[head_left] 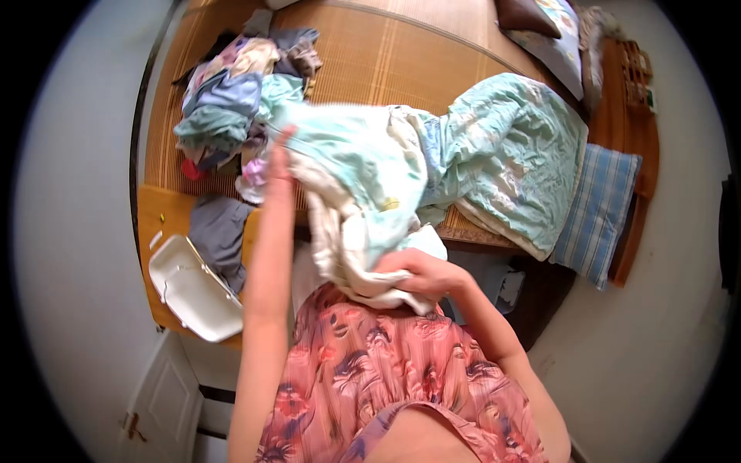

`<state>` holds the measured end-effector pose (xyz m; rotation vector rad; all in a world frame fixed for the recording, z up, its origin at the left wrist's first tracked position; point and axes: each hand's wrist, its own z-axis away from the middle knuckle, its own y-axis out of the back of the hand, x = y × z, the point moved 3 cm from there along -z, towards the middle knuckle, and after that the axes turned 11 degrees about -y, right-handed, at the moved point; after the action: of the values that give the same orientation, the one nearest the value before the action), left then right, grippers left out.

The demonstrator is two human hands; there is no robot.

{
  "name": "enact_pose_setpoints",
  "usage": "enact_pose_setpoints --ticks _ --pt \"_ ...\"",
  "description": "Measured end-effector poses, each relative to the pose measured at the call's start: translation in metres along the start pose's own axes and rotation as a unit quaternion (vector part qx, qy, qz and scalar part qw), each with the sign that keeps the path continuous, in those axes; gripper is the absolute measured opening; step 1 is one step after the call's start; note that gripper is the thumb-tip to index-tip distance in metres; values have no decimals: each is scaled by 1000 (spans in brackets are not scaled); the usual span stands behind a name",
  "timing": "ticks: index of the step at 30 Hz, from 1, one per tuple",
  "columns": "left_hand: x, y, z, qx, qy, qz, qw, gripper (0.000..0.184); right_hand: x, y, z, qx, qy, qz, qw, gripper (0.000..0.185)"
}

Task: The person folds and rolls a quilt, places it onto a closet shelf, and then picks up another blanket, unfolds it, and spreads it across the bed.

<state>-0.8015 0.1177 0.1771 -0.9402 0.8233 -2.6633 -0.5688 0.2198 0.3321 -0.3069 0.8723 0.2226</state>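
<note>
A mint-green and white quilt [363,158] lies bunched over the edge of the bed and hangs down against my front. My right hand [421,274] is closed around its cream-coloured folds near my waist. My left arm reaches forward, and my left hand [282,158] is at the quilt's left edge. Motion smears its fingers, so their grip is unclear. To the right, a wider patterned part of the green bedding [513,154] lies spread on the bed, joining the bunched part at a narrow, twisted stretch.
A heap of clothes [224,108] sits on the bamboo mat [386,62] at left. Below it, a wooden table [158,208] carries a white plastic bin [197,289] and grey cloth [218,235]. A blue checked pillow [598,212] lies by the wooden headboard [637,177].
</note>
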Motion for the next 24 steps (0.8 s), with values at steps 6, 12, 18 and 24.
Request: enact_pose_setpoints --ticks 6,12,18,24 --pt "180 -32 66 -49 -329 -99 938 39 43 -10 -80 -1 24 183 983 59" --pt "192 98 75 40 -301 -559 772 44 55 140 -65 313 -22 152 937 29" --pt "146 92 76 -6 -154 -600 785 55 62 282 -84 453 -66 263 849 23" --pt "142 5 63 288 -373 -794 384 70 89 365 -137 448 -116 443 768 42"
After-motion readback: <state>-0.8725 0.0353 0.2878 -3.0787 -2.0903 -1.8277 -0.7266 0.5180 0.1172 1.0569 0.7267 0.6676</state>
